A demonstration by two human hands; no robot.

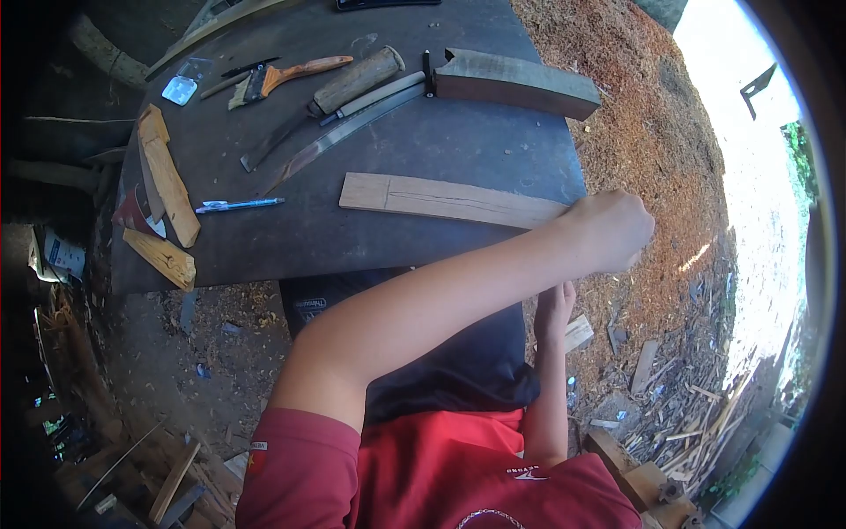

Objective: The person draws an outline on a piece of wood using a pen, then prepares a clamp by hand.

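My left arm reaches across my body to the right. At the table's right edge, my left hand (610, 231) is closed over the right end of a flat wooden board (449, 199), which has pencil lines along it. The fingertips are turned away from view. My right hand (553, 310) is lower, just off the table edge and partly behind the left forearm. Its fingers are only partly visible, and whether it holds anything is hidden. Left of the board lies a blue pen (240, 204).
On the dark table (291, 242) lie a thick wood block (515, 84), a wooden-handled chisel (357, 81), a long blade (339, 132) and a paintbrush (295, 75). Wood offcuts (167, 176) sit at the left edge. Sawdust (643, 123) covers the ground at right.
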